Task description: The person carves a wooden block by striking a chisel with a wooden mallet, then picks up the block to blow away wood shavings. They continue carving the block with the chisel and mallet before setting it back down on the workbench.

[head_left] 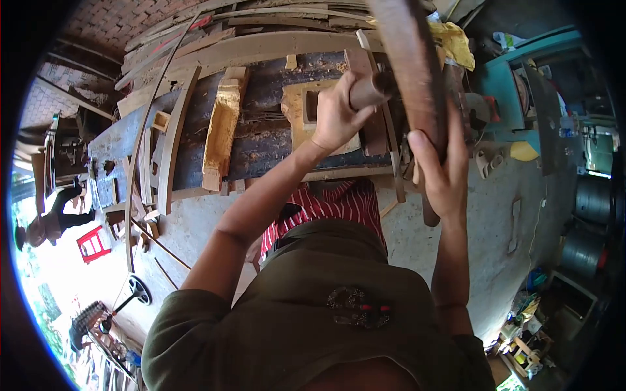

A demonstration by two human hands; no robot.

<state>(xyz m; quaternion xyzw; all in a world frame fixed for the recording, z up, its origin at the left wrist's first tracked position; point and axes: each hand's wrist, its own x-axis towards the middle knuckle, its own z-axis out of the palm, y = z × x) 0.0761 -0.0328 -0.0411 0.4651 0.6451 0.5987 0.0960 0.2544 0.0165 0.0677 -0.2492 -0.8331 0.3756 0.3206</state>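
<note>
Board [417, 72], long, brown and partly blurred, raised over the right part of the worktop [261, 124], its far end cut off by the top of the view. The right hand [443, 171] grips it toward its near end, thumb on top and fingers closed around its side. The left hand [334, 116] holds a short, dull brown cylinder [365, 96], fingers wrapped around it, just left of the board. Below the left hand, a pale block [298, 130] with a squared opening lies on the worktop. Farther left are a yellowish trough [220, 127] of wood and a curved strip [176, 143], both lying lengthwise from near to far. A small wood piece [291, 62] sits at the far side. Beyond the worktop to the right are a yellow bag [456, 44] and a teal cabinet [499, 98]; a red stool [93, 245] stands on the floor at left.
</note>
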